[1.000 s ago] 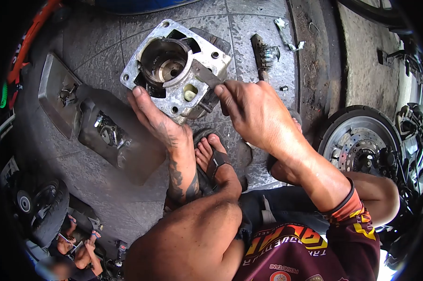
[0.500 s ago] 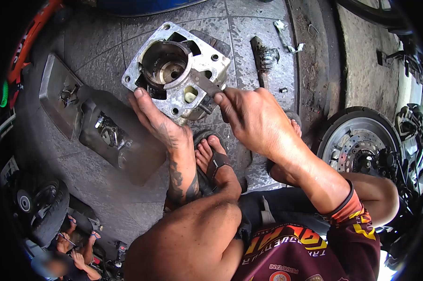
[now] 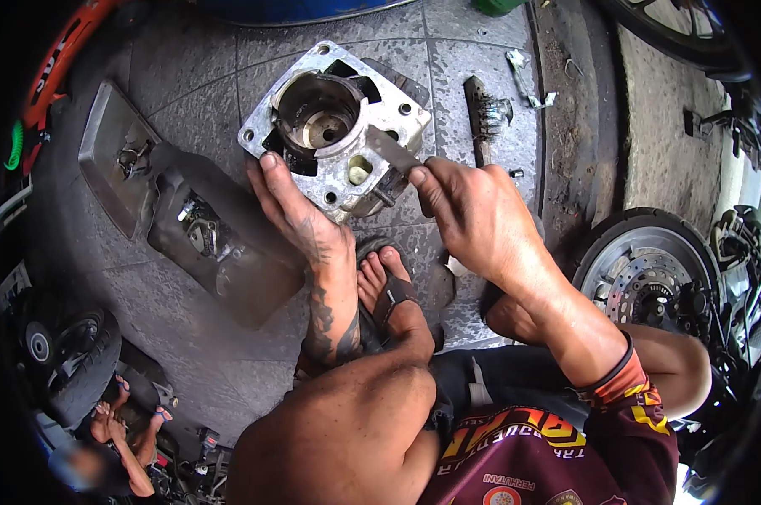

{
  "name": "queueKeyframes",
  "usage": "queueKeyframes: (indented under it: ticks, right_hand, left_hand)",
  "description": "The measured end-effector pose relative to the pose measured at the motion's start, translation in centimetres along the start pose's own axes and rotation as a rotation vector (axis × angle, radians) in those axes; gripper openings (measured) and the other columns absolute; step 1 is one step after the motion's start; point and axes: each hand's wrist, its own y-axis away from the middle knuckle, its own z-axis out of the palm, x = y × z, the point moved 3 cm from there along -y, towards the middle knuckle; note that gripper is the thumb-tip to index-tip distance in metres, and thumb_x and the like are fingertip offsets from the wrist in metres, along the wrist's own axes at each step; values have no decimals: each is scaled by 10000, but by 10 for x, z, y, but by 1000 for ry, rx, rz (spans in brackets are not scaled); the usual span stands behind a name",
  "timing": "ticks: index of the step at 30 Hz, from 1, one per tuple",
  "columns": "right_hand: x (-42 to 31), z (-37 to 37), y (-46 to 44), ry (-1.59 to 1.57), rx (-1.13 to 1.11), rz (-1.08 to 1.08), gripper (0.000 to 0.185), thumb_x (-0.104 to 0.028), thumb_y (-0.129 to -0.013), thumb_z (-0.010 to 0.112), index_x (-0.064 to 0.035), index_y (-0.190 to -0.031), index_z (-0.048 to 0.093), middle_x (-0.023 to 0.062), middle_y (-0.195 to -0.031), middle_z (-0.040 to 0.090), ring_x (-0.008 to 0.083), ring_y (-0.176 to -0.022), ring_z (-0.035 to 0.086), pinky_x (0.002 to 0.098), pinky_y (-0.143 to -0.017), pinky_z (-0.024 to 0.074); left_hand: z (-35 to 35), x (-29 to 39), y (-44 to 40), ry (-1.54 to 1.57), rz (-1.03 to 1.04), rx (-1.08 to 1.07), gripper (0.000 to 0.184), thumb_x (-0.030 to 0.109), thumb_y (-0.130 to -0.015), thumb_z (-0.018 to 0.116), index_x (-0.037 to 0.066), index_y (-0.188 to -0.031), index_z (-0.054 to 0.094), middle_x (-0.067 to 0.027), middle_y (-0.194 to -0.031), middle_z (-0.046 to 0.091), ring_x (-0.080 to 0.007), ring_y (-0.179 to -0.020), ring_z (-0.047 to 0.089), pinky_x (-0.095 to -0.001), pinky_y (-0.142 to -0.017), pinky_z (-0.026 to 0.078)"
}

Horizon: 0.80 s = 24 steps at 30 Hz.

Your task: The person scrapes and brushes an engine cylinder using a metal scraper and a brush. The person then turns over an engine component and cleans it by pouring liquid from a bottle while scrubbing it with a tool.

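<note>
A grey metal engine cylinder block (image 3: 381, 109) with a round bore and bolt holes is held up above the floor, its flat face toward me. My left hand (image 3: 300, 209) grips its lower left side, thumb on the edge of the face. In my right hand (image 3: 480, 210) is a flat, dark scraper blade (image 3: 393, 153), pinched between thumb and fingers. The blade's tip lies at the face beside the bore, near the right-hand openings. The fingers behind the block are hidden.
On the tiles to the left lie a metal tray (image 3: 115, 160) and a dark bin with small parts (image 3: 199, 231). A dirty brush (image 3: 486, 118) lies to the right, with a disc-braked wheel (image 3: 650, 269) beyond. Another person (image 3: 115, 446) sits at lower left.
The view has shifted slightly, so block and floor items appear further right. The blade has moved only slightly on the block's face. Both hands keep their hold. A green object now shows at the top.
</note>
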Motion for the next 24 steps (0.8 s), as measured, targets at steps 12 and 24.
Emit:
queueKeyframes:
  ticks: [12, 24]
  right_hand:
    - [1, -11, 1, -314, -86, 288, 276, -229, -992, 497, 13, -906, 599, 198, -567, 593, 317, -599, 675, 436, -594, 485]
    - [4, -13, -16, 148, 117, 3, 258, -274, -995, 523, -20, -984, 566, 238, -686, 595, 454, -716, 613, 464, -574, 444]
  left_hand:
    - [0, -1, -2, 52, 21, -61, 559, 368, -964, 536, -8, -1358, 409, -184, -1310, 489, -259, -1170, 524, -382, -976, 453]
    - [5, 25, -41, -55, 228, -235, 554, 271, -964, 551, -1, -1416, 382, -189, -1389, 450, -274, -1272, 451, -396, -1089, 349]
